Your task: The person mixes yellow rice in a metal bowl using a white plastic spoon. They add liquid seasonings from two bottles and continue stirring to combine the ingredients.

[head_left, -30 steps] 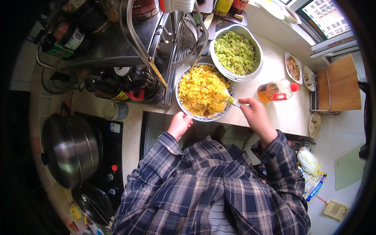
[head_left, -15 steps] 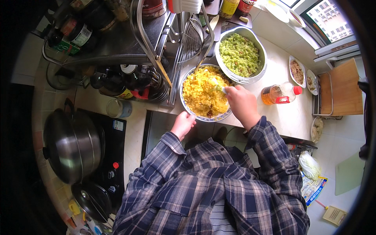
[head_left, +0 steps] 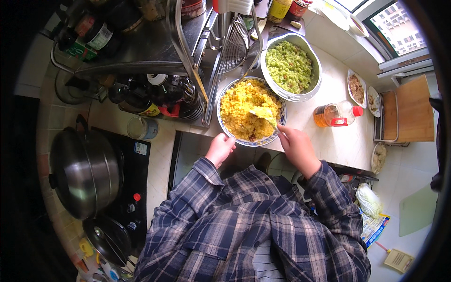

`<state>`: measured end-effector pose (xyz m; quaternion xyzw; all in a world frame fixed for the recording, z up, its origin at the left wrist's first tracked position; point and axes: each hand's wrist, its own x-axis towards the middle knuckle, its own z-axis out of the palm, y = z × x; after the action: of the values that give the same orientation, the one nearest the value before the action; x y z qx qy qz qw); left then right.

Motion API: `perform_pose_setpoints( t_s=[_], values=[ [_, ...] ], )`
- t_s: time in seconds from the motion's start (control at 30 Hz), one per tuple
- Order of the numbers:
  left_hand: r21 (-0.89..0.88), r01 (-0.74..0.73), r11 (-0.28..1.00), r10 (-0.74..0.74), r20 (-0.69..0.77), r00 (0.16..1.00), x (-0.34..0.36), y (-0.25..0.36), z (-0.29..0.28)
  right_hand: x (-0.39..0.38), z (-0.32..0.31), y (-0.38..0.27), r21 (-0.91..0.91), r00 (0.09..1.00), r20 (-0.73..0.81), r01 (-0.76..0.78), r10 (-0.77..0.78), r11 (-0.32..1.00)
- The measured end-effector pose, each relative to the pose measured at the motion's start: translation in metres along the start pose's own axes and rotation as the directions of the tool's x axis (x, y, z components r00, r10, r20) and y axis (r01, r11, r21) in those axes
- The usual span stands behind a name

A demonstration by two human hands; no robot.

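Observation:
My left hand is closed on the near-left rim of a patterned bowl heaped with crumbly yellow food. My right hand grips a spoon-like utensil, whose food-coated end lies in the yellow food; its exact shape is partly hidden. Just behind and right of that bowl stands a pale bowl of chopped green food. A clear bottle of amber liquid with a red cap lies on the counter right of my right hand.
A metal rack with dark bottles stands at back left. A large pot and black pan are on the left stove. At right are small plates of food, a wooden board, a cabbage and a window.
My right hand moved up over the yellow food half a second ago, and is now lower and nearer me, the utensil's end in the food. My left hand stays on the rim.

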<state>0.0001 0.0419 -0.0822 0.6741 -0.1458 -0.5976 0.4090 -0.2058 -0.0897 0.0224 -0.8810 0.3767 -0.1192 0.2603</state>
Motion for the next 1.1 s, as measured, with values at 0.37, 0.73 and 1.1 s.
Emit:
perform_pose_setpoints(
  t_s=[0.37,0.73,1.1],
  values=[
    [0.029,0.013,0.999,-0.013,0.007,1.000,-0.001,0.003,0.000,0.069,0.019,0.018,-0.320,0.995,-0.086,0.026,-0.056,0.947],
    [-0.022,-0.003,1.000,0.002,-0.014,1.000,-0.002,0.001,0.002,0.045,-0.016,0.002,-0.236,0.980,0.095,0.190,-0.172,0.953],
    [0.011,-0.001,1.000,0.001,-0.001,1.000,-0.003,0.004,0.000,0.090,0.009,-0.002,-0.099,1.000,0.009,-0.026,0.027,0.995]
  ],
)
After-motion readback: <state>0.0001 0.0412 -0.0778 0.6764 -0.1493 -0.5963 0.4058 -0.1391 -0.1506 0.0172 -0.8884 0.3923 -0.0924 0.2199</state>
